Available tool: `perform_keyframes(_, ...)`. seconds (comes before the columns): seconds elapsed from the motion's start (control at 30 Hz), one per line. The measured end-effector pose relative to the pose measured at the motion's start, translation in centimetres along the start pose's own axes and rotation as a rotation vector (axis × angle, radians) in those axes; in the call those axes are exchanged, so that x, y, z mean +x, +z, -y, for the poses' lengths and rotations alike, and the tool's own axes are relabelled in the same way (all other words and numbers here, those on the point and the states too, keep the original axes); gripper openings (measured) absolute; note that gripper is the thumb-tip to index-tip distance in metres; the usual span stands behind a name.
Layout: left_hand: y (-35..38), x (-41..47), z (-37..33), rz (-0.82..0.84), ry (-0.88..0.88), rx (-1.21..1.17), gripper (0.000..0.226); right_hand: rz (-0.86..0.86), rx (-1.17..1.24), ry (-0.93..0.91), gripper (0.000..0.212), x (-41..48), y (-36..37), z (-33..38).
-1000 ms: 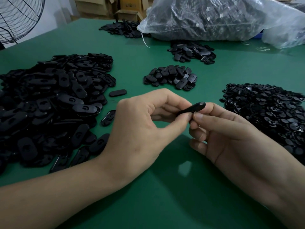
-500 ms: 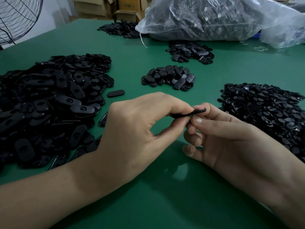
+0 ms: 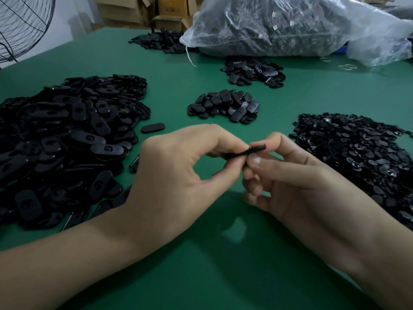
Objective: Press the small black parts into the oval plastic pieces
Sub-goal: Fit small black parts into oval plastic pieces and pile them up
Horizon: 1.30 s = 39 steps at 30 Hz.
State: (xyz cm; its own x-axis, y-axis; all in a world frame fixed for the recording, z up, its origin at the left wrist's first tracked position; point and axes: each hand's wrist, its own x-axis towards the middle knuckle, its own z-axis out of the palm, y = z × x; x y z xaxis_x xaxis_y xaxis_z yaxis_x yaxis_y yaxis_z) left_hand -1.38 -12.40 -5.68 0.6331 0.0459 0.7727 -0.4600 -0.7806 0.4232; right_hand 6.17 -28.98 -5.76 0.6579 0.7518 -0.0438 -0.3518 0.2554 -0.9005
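The oval piece [image 3: 257,149] is held edge-on above the surface [image 3: 201,276], pinched between the left hand [image 3: 176,175] and right hand [image 3: 297,186]. One second earlier it was tilted, with its face showing.

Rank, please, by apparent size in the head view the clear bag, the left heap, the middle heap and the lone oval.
Clear bag and left heap: alike, bag farther, unranked.
Then middle heap.
Then lone oval.

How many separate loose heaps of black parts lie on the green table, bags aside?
5: large left heap, small middle heap, third heap before the clear bag, far heap by the cardboard boxes, right heap. The bag may hide more.
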Motion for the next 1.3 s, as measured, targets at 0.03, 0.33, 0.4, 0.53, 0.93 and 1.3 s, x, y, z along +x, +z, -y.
perform_keyframes(0.03,-0.1,0.1,0.2,0.009,-0.07,-0.061,0.007,-0.026,-0.05,-0.051,0.018,0.0,0.1,0.0)
perform_keyframes(0.33,0.4,0.2,1.9,0.112,-0.393,-0.418,0.012,-0.188,-0.465,-0.336,0.012,0.2,0.1,-0.1)
perform_keyframes(0.4,0.6,0.2,2.3,0.144,-0.47,-0.5,0.011,-0.218,-0.51,-0.325,0.012,0.3,-0.1,-0.2)
perform_keyframes(0.53,0.6,0.7,2.4,0.26,-0.406,-0.371,0.04,-0.283,-0.476,-0.268,0.015,0.5,-0.7,-0.2)
perform_keyframes(0.93,-0.1,6.3,4.9,0.427,-0.341,0.013,0.044,-0.38,-0.83,-0.192,0.006,0.9,-2.0,0.6)
perform_keyframes(1.3,6.0,11.4,13.4,0.353,-0.574,0.254,0.048,-0.335,-1.168,-0.204,0.012,0.7,-2.0,0.6)
